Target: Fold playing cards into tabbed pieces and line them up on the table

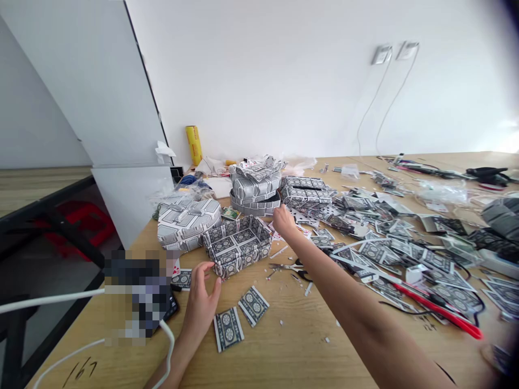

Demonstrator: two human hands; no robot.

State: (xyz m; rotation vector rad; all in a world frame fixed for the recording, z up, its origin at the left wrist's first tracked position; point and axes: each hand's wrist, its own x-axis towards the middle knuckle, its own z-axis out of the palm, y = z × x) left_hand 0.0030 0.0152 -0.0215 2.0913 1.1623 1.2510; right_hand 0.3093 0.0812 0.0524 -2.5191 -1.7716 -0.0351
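From where I stand, the person's left hand has a loose grip, thumb and fingers parted with a clear gap between them and nothing held; its fingertips are at the near left corner of an open-topped box made of folded patterned cards, and whether they actually touch it I cannot tell; the right hand has its fingers curled in beyond the box's right end, and what, if anything, that grip has hold of is hidden from me; the box sits left of centre on the worktop, well in from the left edge; a closed card box stands just beside it, nearer that edge, with a stack of card boxes behind, toward the far edge; two loose cards lie in front of the box, and scissors lie to its right; as for writing, "167" is inked by hand near the worktop's near left corner; more handwritten figures are toward the right, by a red-handled tool, too small to read surely; the yellow roll at the far edge carries print that I can't make out.
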